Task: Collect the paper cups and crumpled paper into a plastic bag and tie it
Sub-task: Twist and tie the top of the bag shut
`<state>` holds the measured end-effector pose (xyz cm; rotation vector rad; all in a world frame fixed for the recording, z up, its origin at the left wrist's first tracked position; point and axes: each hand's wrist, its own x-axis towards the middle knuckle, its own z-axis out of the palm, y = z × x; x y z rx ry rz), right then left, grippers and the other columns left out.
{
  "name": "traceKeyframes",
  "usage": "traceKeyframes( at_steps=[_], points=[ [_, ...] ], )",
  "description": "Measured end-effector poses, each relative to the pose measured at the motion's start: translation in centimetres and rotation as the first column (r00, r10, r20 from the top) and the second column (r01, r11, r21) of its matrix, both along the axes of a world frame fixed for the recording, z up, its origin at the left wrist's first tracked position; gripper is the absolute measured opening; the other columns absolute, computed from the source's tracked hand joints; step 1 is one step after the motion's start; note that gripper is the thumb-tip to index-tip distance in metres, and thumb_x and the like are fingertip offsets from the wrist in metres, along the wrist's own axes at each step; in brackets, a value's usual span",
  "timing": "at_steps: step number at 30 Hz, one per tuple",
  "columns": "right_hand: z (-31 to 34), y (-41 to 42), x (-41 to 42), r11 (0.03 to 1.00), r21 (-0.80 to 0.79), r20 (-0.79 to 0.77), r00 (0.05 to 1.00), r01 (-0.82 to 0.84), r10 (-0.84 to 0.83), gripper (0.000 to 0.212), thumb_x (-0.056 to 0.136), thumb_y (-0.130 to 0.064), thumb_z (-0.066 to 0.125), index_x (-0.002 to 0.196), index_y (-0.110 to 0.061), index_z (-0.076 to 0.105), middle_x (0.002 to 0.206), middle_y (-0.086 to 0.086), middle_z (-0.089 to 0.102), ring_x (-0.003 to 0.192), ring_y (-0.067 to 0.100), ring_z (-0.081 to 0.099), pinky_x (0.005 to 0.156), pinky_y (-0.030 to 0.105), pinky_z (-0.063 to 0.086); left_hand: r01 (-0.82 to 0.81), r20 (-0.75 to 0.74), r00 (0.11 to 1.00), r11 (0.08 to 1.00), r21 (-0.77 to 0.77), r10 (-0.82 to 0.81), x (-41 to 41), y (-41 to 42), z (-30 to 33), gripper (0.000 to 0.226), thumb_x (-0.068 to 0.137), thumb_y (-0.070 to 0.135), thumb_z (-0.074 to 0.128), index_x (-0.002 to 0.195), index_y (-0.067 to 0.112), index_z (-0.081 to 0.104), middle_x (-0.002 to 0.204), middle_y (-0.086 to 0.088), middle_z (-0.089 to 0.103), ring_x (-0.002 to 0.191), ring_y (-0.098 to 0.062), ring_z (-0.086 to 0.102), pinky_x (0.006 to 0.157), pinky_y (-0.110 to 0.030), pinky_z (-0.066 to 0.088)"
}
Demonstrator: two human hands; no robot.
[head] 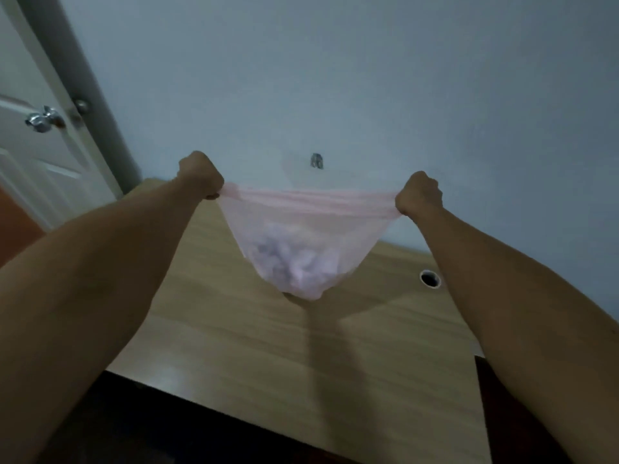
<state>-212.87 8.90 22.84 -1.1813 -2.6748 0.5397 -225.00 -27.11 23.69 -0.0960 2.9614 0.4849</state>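
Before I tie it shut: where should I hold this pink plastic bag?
Hold the pink plastic bag at its two stretched top corners, from the outer sides, as the left hand and right hand do; the weight sags at the bottom.

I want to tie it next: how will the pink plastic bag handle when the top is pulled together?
Probably floppy: the plastic bag sags to a point between left hand and right hand. Likely light: its thin film is stretched, untorn.

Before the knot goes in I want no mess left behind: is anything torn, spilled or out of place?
Nothing stands out. The pink plastic bag hangs whole between the left hand and right hand, its contents bunched at the bottom. Nothing lies loose on the visible wooden table.
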Motion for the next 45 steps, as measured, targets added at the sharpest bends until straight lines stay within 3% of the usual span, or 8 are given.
traceKeyframes(
  at_steps=[5,8,13,20,26,30,40,45],
  points=[
    [1.8,4.2,3.6,0.957,-0.252,-0.108,0.979,0.143,-0.174,0.005,0.087,0.009,0.060,0.089,0.004,0.060,0.078,0.022,0.065,0.059,0.030,0.068,0.048,0.038,0.057,0.050,0.146,0.985,0.968,0.247,-0.088,-0.5,3.1,1.0,0.034,0.090,-0.003,0.060,0.063,0.012,0.047,0.044,-0.004,0.048,0.035,-0.015,0.050,0.045,-0.025,0.048],
    [2.4,6.8,4.8,0.896,-0.415,-0.161,0.956,0.160,-0.245,0.027,0.087,0.006,0.063,0.068,-0.006,0.048,0.060,0.012,0.052,0.045,0.018,0.047,0.046,0.026,0.040,0.027,0.270,0.954,0.933,0.358,-0.132,0.1,4.7,1.7,0.036,0.095,-0.002,0.059,0.068,0.013,0.041,0.057,-0.006,0.038,0.042,-0.015,0.042,0.035,-0.020,0.047],
    [4.2,8.3,6.9,0.779,-0.623,-0.166,0.961,0.074,-0.223,0.018,0.084,0.006,0.069,0.085,-0.008,0.058,0.065,0.005,0.041,0.048,0.014,0.033,0.040,0.018,0.034,-0.065,0.432,0.883,0.864,0.500,-0.183,-0.3,6.5,2.3,0.032,0.092,0.000,0.060,0.071,0.017,0.042,0.066,-0.001,0.031,0.056,-0.012,0.027,0.038,-0.015,0.036],
    [4.5,8.8,8.3,0.778,-0.624,-0.169,0.959,0.074,-0.227,0.014,0.087,0.016,0.059,0.080,0.005,0.056,0.078,0.022,0.059,0.056,0.029,0.065,0.041,0.029,0.057,-0.084,0.403,0.901,0.846,0.527,-0.161,0.2,8.4,3.2,0.015,0.093,0.003,0.056,0.082,0.009,0.049,0.070,-0.005,0.048,0.057,-0.017,0.049,0.071,-0.033,0.055],
    [3.2,9.8,7.9,0.920,-0.340,-0.087,0.968,0.195,-0.237,0.010,0.089,0.005,0.061,0.080,0.007,0.057,0.069,0.024,0.064,0.041,0.025,0.060,0.038,0.027,0.047,-0.094,0.218,0.975,0.839,0.535,-0.029,0.4,8.7,2.3,0.024,0.101,-0.007,0.039,0.080,0.005,0.042,0.071,-0.012,0.049,0.022,-0.009,0.048,0.031,-0.032,0.049],
    [3.5,10.1,7.4,0.837,-0.489,0.114,0.970,0.245,-0.217,0.015,0.097,0.000,0.053,0.106,0.010,0.061,0.068,0.026,0.068,0.029,0.025,0.057,0.029,0.029,0.047,-0.158,0.250,0.968,0.801,0.577,0.011,0.0,8.5,2.2,0.024,0.102,-0.006,0.040,0.081,0.005,0.047,0.068,-0.010,0.050,0.023,-0.008,0.049,0.031,-0.030,0.051],
    [4.9,9.6,8.8,0.414,-0.867,-0.394,0.890,-0.277,-0.230,0.019,0.095,0.012,0.049,0.110,0.009,0.061,0.127,0.024,0.058,0.114,0.039,0.066,0.094,0.036,0.058,-0.337,0.365,0.929,0.279,0.899,-0.055,-2.3,6.2,2.5,0.026,0.098,-0.009,0.036,0.106,-0.002,0.060,0.104,-0.015,0.060,0.086,-0.016,0.065,0.095,-0.033,0.053],
    [3.8,9.7,9.4,0.750,-0.521,-0.382,0.897,-0.408,0.222,0.061,0.077,0.016,0.069,0.127,-0.020,0.063,0.110,0.012,0.066,0.098,0.021,0.067,0.081,0.023,0.053,-0.009,0.049,0.994,0.381,0.925,-0.094,-2.7,5.7,1.0,0.027,0.089,-0.007,0.070,0.114,0.002,0.063,0.113,-0.019,0.065,0.091,-0.018,0.068,0.088,-0.027,0.058]
  ],
)
